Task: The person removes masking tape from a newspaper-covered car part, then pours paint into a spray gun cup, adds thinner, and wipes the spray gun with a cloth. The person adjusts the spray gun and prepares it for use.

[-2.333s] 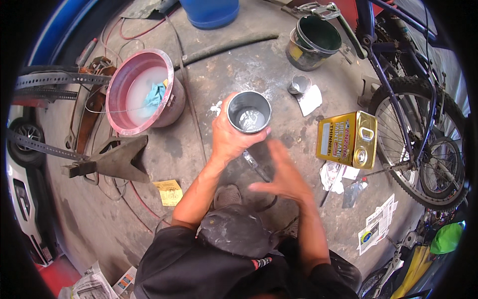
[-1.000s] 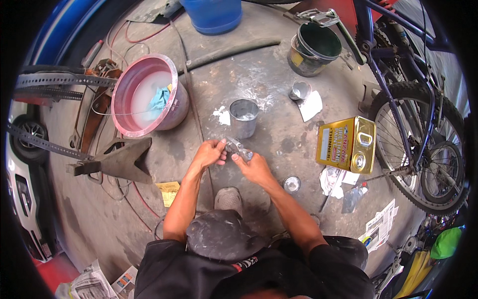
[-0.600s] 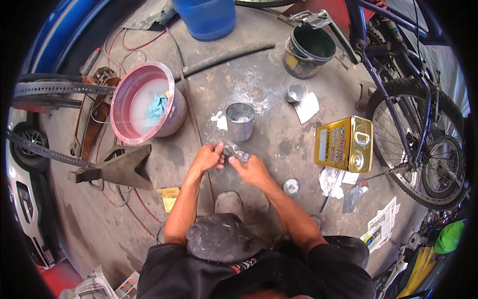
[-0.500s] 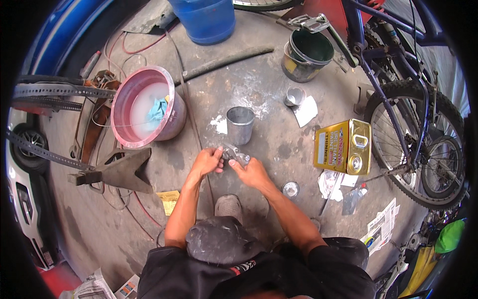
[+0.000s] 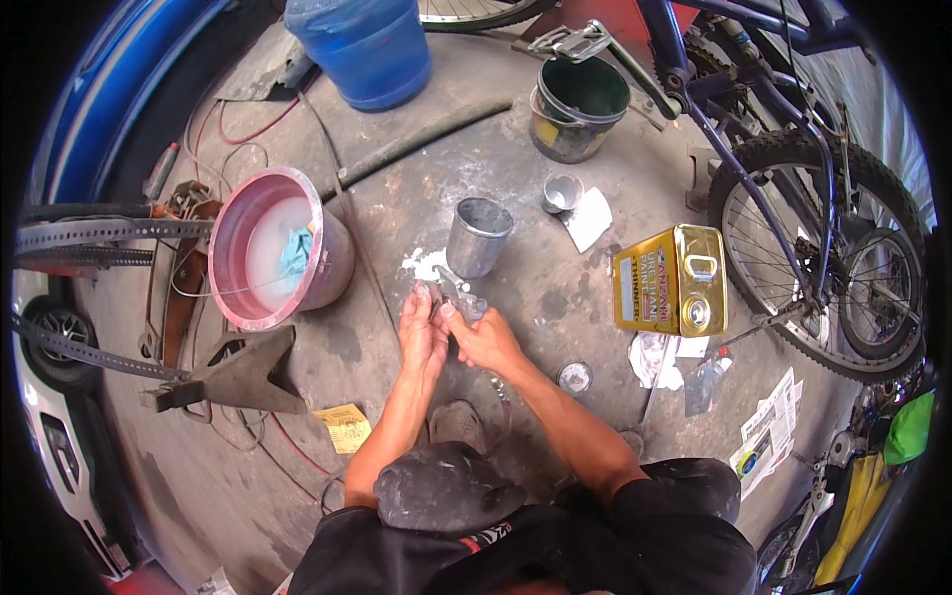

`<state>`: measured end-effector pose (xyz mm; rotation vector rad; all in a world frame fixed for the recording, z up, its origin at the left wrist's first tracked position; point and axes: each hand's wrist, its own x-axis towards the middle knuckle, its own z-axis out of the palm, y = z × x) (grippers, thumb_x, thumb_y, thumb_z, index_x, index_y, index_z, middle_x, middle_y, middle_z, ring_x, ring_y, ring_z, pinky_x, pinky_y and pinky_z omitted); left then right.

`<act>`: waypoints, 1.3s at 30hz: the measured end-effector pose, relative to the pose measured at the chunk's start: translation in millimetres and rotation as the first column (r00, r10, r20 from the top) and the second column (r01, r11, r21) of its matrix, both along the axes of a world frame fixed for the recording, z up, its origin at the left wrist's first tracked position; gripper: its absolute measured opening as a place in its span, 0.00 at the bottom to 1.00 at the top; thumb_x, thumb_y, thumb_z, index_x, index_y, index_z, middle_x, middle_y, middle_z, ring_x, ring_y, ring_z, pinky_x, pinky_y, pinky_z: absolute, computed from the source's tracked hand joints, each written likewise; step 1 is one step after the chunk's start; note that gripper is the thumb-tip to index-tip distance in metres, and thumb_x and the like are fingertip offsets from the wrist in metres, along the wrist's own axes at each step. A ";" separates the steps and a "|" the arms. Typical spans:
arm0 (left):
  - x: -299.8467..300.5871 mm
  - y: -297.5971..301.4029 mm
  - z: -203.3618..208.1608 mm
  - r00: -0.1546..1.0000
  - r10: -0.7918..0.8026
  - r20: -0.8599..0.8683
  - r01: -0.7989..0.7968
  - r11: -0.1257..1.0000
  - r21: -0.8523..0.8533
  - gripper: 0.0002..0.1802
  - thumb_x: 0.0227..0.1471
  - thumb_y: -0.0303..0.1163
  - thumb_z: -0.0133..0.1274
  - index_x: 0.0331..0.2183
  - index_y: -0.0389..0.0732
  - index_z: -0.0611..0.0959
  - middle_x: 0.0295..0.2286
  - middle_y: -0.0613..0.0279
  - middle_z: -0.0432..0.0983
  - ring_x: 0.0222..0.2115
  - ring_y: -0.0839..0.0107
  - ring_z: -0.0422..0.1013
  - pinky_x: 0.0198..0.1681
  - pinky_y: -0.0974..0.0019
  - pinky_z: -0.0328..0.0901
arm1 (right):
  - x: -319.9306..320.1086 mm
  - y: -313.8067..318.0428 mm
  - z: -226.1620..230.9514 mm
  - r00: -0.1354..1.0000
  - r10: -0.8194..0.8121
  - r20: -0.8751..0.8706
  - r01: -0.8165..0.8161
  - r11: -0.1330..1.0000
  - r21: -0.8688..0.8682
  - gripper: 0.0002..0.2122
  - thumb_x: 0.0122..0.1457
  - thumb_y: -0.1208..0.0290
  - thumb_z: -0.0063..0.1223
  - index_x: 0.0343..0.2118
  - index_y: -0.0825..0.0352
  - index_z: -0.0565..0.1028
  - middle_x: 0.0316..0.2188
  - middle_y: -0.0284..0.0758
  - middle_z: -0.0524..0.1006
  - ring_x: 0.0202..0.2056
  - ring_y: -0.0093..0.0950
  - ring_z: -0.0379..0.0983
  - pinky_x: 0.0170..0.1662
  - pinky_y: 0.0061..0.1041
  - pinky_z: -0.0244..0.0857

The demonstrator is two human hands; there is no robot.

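Note:
Between my hands is a metal spray gun (image 5: 458, 290) with an open grey cup (image 5: 480, 238) on top, leaning slightly to the right. My right hand (image 5: 486, 342) is wrapped around the gun's body and handle. A hose fitting shows below that hand. On the other side, my left hand (image 5: 421, 332) has its palm turned partly up and its fingers closed at the gun's front end. The fingertips hide the exact spot they grip. White paint spots (image 5: 424, 264) mark the floor just beyond my left fingers.
A pink bucket (image 5: 342, 266) of cloudy liquid with a blue cloth stands left. Beyond are a blue container (image 5: 382, 74) and a dark pail (image 5: 580, 124). A small cup (image 5: 562, 193), yellow thinner can (image 5: 669, 283) and bicycle (image 5: 783, 238) are right. A metal stand (image 5: 233, 377) stands near left.
The view has shifted a little. My left hand has turned its palm upward at the front of the spray gun. The cup now tips more to the right.

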<state>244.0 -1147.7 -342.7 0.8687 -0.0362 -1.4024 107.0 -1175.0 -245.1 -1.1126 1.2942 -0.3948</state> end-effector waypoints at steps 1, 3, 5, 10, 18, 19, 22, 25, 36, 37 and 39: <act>3.0 0.6 -6.6 1.000 0.012 -0.008 -0.012 1.000 0.002 0.15 0.65 0.38 0.55 0.50 0.44 0.76 0.40 0.64 0.80 0.40 0.70 0.78 0.43 0.63 0.76 | 0.9 -0.3 -2.3 1.000 0.011 0.024 -0.012 1.000 0.008 0.31 0.65 0.40 0.50 0.25 0.71 0.79 0.12 0.35 0.75 0.13 0.24 0.71 0.17 0.27 0.65; 8.2 3.0 -15.5 0.999 0.041 -0.025 -0.041 0.999 0.005 0.16 0.65 0.41 0.55 0.48 0.42 0.78 0.40 0.61 0.80 0.40 0.67 0.77 0.45 0.58 0.75 | 5.3 -0.9 -9.6 0.997 0.038 0.071 -0.040 0.999 0.020 0.31 0.66 0.40 0.48 0.26 0.71 0.78 0.12 0.34 0.74 0.13 0.25 0.71 0.17 0.27 0.65; 11.7 6.5 -22.6 0.997 0.075 -0.021 -0.074 0.996 0.053 0.14 0.65 0.42 0.55 0.44 0.42 0.79 0.39 0.60 0.81 0.40 0.67 0.78 0.46 0.59 0.75 | 10.3 -3.3 -9.9 0.995 0.063 0.083 -0.065 0.998 0.021 0.31 0.67 0.40 0.46 0.28 0.71 0.79 0.13 0.35 0.74 0.13 0.25 0.71 0.17 0.27 0.65; 24.4 2.6 -12.5 0.979 0.202 -0.022 -0.200 0.977 0.068 0.13 0.62 0.32 0.60 0.46 0.42 0.79 0.40 0.64 0.81 0.41 0.72 0.77 0.46 0.66 0.75 | 26.8 -18.7 -33.9 0.988 0.077 0.130 -0.090 0.992 0.093 0.32 0.69 0.38 0.40 0.37 0.70 0.78 0.20 0.36 0.77 0.13 0.24 0.70 0.16 0.25 0.63; 27.5 -145.1 82.8 0.288 0.182 0.940 -0.074 0.983 -0.168 0.33 0.53 0.38 0.68 0.57 0.33 0.78 0.36 0.60 0.82 0.36 0.77 0.74 0.39 0.74 0.69 | 33.4 -113.8 -47.4 0.403 -0.465 0.788 -0.037 0.852 0.522 0.36 0.61 0.26 0.34 0.35 0.62 0.75 0.27 0.31 0.77 0.12 0.21 0.66 0.14 0.22 0.61; 9.2 -157.9 117.7 0.407 0.005 0.914 -0.030 1.000 0.008 0.32 0.53 0.37 0.68 0.57 0.34 0.79 0.33 0.63 0.81 0.30 0.78 0.73 0.33 0.74 0.69 | 34.4 -124.3 -43.8 0.294 -0.551 0.781 -0.003 0.816 0.578 0.36 0.60 0.26 0.35 0.34 0.61 0.75 0.27 0.30 0.77 0.12 0.21 0.65 0.14 0.22 0.61; -2.8 -179.4 129.8 0.485 0.049 0.873 0.044 0.996 -0.081 0.27 0.52 0.33 0.69 0.53 0.36 0.83 0.29 0.68 0.80 0.26 0.82 0.69 0.27 0.73 0.66 | 44.5 -129.7 -55.3 -0.020 -0.575 0.818 -0.168 0.809 0.564 0.37 0.58 0.25 0.40 0.39 0.62 0.77 0.26 0.30 0.76 0.11 0.19 0.63 0.13 0.19 0.59; 2.4 -181.3 129.4 0.427 0.025 0.904 0.047 0.998 -0.050 0.25 0.52 0.30 0.68 0.52 0.38 0.84 0.28 0.70 0.79 0.24 0.85 0.68 0.26 0.76 0.66 | 42.2 -124.6 -38.0 -0.032 -0.623 0.781 -0.170 0.774 0.610 0.40 0.59 0.24 0.37 0.46 0.63 0.77 0.29 0.31 0.79 0.13 0.18 0.60 0.15 0.19 0.56; -2.6 -137.3 156.4 0.276 -0.124 0.953 0.038 0.992 0.118 0.33 0.56 0.30 0.66 0.61 0.36 0.75 0.26 0.71 0.75 0.19 0.85 0.65 0.17 0.76 0.58 | 50.9 -81.7 -25.3 0.069 -0.626 0.776 -0.071 0.773 0.630 0.36 0.60 0.25 0.35 0.34 0.60 0.74 0.24 0.30 0.74 0.12 0.20 0.64 0.15 0.22 0.59; -0.3 -129.3 155.5 0.338 -0.068 0.939 0.030 0.998 0.061 0.35 0.56 0.31 0.66 0.62 0.37 0.72 0.27 0.69 0.76 0.20 0.84 0.67 0.18 0.77 0.59 | 48.7 -75.7 -23.2 0.089 -0.624 0.776 -0.090 0.771 0.631 0.36 0.60 0.25 0.36 0.36 0.60 0.75 0.25 0.30 0.75 0.13 0.20 0.64 0.16 0.22 0.59; 0.1 -110.5 148.0 0.463 0.041 0.886 0.001 0.999 -0.046 0.38 0.56 0.31 0.66 0.64 0.38 0.68 0.29 0.66 0.77 0.22 0.82 0.69 0.19 0.77 0.61 | 40.3 -60.9 -10.2 0.139 -0.620 0.772 -0.126 0.762 0.635 0.36 0.61 0.26 0.36 0.41 0.61 0.77 0.26 0.29 0.76 0.15 0.20 0.66 0.18 0.22 0.61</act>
